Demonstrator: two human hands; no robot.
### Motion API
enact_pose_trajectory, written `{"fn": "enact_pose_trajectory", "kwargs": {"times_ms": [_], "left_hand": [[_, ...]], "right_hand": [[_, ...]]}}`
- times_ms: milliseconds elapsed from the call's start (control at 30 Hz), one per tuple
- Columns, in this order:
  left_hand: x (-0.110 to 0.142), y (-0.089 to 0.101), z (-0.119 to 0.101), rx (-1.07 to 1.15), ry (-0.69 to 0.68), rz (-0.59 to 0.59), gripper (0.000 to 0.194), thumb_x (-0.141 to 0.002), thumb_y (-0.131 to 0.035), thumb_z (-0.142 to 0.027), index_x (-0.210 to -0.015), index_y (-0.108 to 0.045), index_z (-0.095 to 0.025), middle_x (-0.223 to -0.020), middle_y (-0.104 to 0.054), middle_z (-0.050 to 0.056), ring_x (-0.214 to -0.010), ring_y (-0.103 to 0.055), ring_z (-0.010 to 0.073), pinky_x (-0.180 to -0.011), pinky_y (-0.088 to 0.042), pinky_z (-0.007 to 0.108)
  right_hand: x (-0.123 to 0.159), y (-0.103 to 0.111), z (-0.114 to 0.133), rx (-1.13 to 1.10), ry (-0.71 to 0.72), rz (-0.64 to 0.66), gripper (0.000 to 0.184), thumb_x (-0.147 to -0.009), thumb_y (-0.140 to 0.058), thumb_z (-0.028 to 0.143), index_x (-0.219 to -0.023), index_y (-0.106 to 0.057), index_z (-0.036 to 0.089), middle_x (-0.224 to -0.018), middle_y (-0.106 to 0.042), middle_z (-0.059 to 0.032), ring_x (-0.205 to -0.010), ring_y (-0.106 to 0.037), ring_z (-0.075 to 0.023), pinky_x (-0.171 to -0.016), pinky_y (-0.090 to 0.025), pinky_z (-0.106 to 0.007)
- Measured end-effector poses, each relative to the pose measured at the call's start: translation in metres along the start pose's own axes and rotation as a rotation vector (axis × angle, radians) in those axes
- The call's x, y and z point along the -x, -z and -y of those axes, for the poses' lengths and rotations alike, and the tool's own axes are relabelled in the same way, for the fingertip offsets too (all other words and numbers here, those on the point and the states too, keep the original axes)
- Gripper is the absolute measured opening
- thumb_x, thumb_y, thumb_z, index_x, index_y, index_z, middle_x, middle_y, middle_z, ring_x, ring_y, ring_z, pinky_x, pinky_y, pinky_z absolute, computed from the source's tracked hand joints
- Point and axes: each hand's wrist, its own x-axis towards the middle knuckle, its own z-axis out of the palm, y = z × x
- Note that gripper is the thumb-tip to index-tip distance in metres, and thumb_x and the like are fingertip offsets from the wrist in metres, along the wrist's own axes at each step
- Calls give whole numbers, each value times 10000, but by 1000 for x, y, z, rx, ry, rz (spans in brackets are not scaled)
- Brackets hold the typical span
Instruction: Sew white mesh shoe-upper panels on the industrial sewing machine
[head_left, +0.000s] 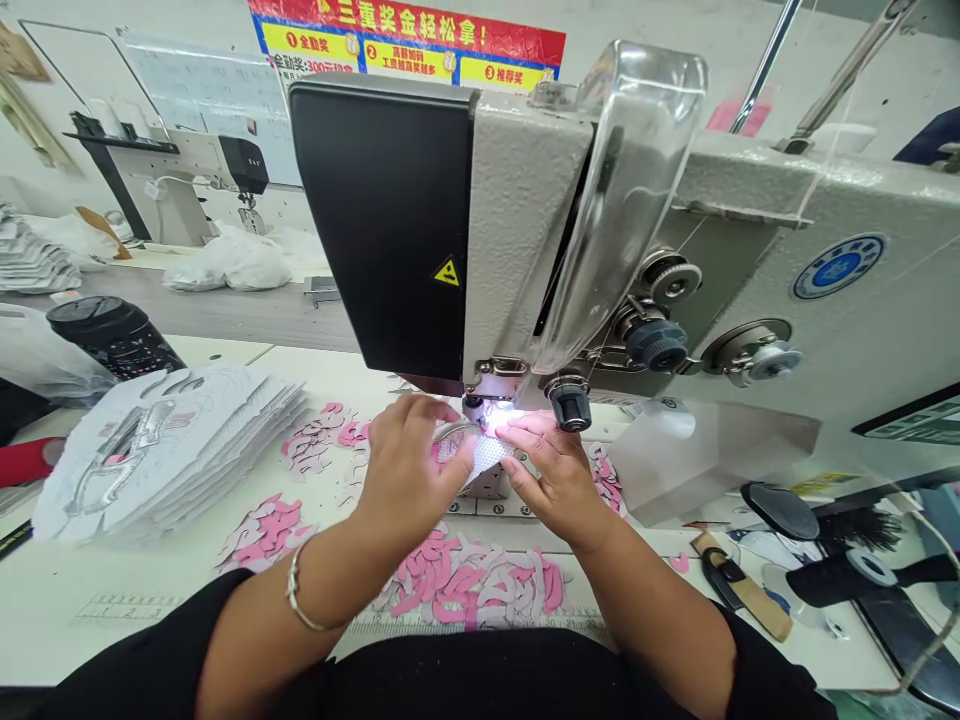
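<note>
Perforated fabric piece [486,458] at frame centre, long axis slanting toward lower left, just below the sewing machine needle [474,408], gripped between left hand [409,465] and right hand [551,475], right fingertips [511,424] nearer the needle.

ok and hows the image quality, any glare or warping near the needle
In the head view, lamp glare at the sewing machine's needle bleaches the fingertips of the right hand; wide-angle distortion bows the wall poster; no obvious blur on the hands.

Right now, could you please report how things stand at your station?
Left hand and right hand on perforated white piece, under the sewing machine. Pink cutouts lie nearby.
</note>
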Motion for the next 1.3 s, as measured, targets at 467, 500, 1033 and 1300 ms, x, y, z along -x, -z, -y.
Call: {"fn": "enact_pose_trajectory", "kwargs": {"times_ms": [467, 500, 1033, 1300], "left_hand": [[16, -10, -7, -339, -441, -2, 281, -865, -601, -194, -1133, -677, -231, -990, -689, 76, -948, -596, 259, -989, -346, 490], [16, -10, -7, -341, -437, -2, 283, -862, -599, -187, -1130, -676, -234, -983, -690, 74, -947, -598, 258, -994, -341, 491], [13, -4, -1, -323, -425, 25, 319, -853, -581, -121, -1109, -681, -282, -1026, -704, 50, -1078, -579, 281, -1046, -288, 533], [1, 2, 13, -249, -439, 0, 232, -868, -592, -137, -985, -720, -291, -1025, -696, 44, -1091, -574, 268, -1013, -314, 510]], "right_hand": [[-13, 23, -18, -71, -7, 119, 263, -919, -542, 287, -1164, -636, 276, -1086, -696, -35, -1010, -646, -218, -893, -521, -403], [-14, 24, -16, -66, 17, 154, 269, -924, -538, 278, -1174, -638, 280, -1099, -695, -35, -1030, -643, -217, -913, -514, -407], [-10, 17, -4, -8, 82, 98, 293, -927, -566, 194, -1208, -606, 264, -1141, -672, -72, -1090, -623, -232, -939, -522, -448], [5, 5, 19, 192, 163, 5, 282, -881, -602, 140, -1149, -639, 220, -1144, -678, -79, -1060, -609, -247, -957, -483, -458]]}}
